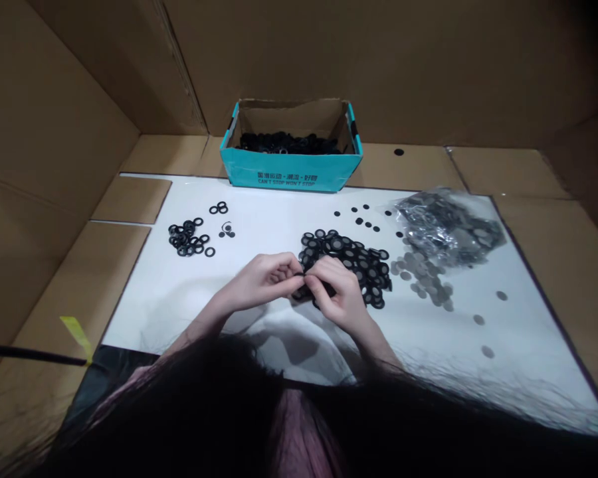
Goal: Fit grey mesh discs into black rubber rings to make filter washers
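Observation:
My left hand (266,282) and my right hand (339,292) meet over the white board, fingertips pinched together on a small black ring (299,274). Most of that ring is hidden by the fingers. Right behind and beside my right hand lies a heap of black rings with grey centres (366,262). Off to the left sits a smaller pile of open black rings (184,238), with a few small black discs (228,232) near it. Loose grey discs (428,282) are spread to the right of the heap.
A turquoise cardboard box (292,171) holding many black pieces stands at the back. A clear plastic bag (448,226) of grey discs lies at the right. Cardboard walls (379,66) enclose the white board (179,299). A dark cable (34,354) with yellow tape comes in from the left.

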The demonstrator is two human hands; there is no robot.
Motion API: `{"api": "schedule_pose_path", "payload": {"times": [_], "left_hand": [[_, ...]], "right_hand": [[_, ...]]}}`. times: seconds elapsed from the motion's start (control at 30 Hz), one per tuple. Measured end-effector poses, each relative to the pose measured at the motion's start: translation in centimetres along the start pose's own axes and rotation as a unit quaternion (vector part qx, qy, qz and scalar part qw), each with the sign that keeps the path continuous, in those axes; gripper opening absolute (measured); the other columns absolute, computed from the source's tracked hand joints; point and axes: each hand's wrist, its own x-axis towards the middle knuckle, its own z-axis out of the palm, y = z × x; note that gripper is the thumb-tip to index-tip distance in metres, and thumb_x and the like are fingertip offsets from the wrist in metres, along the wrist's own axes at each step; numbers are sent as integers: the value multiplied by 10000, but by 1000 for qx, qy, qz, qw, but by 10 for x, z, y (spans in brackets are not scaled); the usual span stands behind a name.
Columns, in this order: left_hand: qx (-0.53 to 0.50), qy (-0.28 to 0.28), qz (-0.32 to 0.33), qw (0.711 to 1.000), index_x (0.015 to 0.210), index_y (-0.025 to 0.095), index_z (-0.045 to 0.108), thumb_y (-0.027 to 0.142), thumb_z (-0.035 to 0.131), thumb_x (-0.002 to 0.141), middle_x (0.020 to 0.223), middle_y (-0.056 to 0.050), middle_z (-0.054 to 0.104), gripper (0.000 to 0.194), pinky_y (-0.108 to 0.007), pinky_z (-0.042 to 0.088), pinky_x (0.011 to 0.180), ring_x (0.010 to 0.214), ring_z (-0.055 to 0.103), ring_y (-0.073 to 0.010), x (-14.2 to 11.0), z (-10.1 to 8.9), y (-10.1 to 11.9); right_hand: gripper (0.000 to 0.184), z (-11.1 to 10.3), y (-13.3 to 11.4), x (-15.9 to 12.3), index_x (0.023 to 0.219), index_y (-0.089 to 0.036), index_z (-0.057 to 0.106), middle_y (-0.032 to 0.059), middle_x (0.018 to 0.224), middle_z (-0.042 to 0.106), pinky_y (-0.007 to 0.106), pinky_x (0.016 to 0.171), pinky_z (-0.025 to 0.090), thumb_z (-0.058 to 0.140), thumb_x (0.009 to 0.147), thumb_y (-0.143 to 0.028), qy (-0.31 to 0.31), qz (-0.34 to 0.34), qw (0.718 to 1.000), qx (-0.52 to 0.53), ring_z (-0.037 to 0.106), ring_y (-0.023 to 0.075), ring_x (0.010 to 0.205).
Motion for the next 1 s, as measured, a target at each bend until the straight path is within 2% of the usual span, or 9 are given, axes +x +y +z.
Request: {"api": "schedule_pose_path", "payload": {"times": [0.1, 0.2, 0.37, 0.53, 0.67, 0.77, 0.87, 1.0], "left_hand": [[-39, 10, -7, 999, 859, 134, 536, 356, 608, 891, 687, -16, 643, 236, -194, 498, 592, 600, 619, -93, 1, 7, -4], [-67, 23, -12, 997, 832, 126, 528, 361, 640, 870, 641, -10, 634, 263, -180, 489, 541, 531, 599, -78, 1, 10, -5], [-84, 36, -18, 996, 837, 121, 527, 355, 655, 856, 608, 1, 619, 268, -173, 488, 524, 503, 585, -69, 2, 10, -5], [-65, 11, -24, 998, 819, 135, 516, 329, 668, 833, 565, 24, 593, 247, -162, 459, 498, 488, 568, -70, 2, 5, 1], [-21, -21, -33, 999, 798, 127, 559, 289, 695, 792, 563, 22, 594, 211, -165, 421, 476, 487, 557, -77, 2, -2, 5], [13, 3, -18, 1000, 783, 120, 590, 253, 708, 767, 576, 39, 555, 178, -165, 386, 510, 521, 512, -61, 3, -6, 4], [34, 30, 5, 999, 807, 120, 602, 277, 682, 807, 627, 31, 558, 177, -175, 381, 554, 576, 497, -63, 3, -5, 2], [34, 18, 14, 999, 856, 130, 568, 325, 607, 890, 691, 0, 618, 201, -185, 435, 600, 621, 568, -79, 1, -1, 1]], "right_hand": [[251, 4, 1, -3, 690, -207, 489, 0, 615, 509, 328, 639, 372, 452, 936, -169, 39, 16, 999, 3, 470, 146, 628], [237, 5, 0, -5, 704, -206, 500, 2, 628, 516, 323, 627, 373, 461, 937, -181, 64, 24, 998, 9, 485, 144, 625], [227, 4, -3, -4, 709, -202, 518, 3, 640, 544, 325, 630, 377, 474, 930, -180, 67, 28, 997, 15, 509, 142, 628], [229, 6, -3, -5, 701, -203, 522, 8, 640, 551, 336, 636, 373, 477, 925, -180, 70, 31, 997, 14, 511, 150, 640], [231, 5, -3, -4, 695, -200, 526, 6, 630, 553, 339, 646, 371, 487, 923, -184, 47, 25, 999, 7, 504, 149, 644], [212, 2, -1, -2, 700, -201, 538, 3, 632, 563, 337, 655, 371, 513, 910, -187, 9, 13, 1000, -1, 494, 150, 658], [217, -2, 2, 0, 690, -203, 521, 1, 628, 540, 338, 654, 352, 514, 906, -184, -9, 7, 1000, -14, 469, 155, 663], [166, -4, 4, 0, 734, -205, 535, 7, 663, 549, 342, 656, 339, 529, 898, -182, -5, 8, 1000, -22, 466, 161, 676]]}}
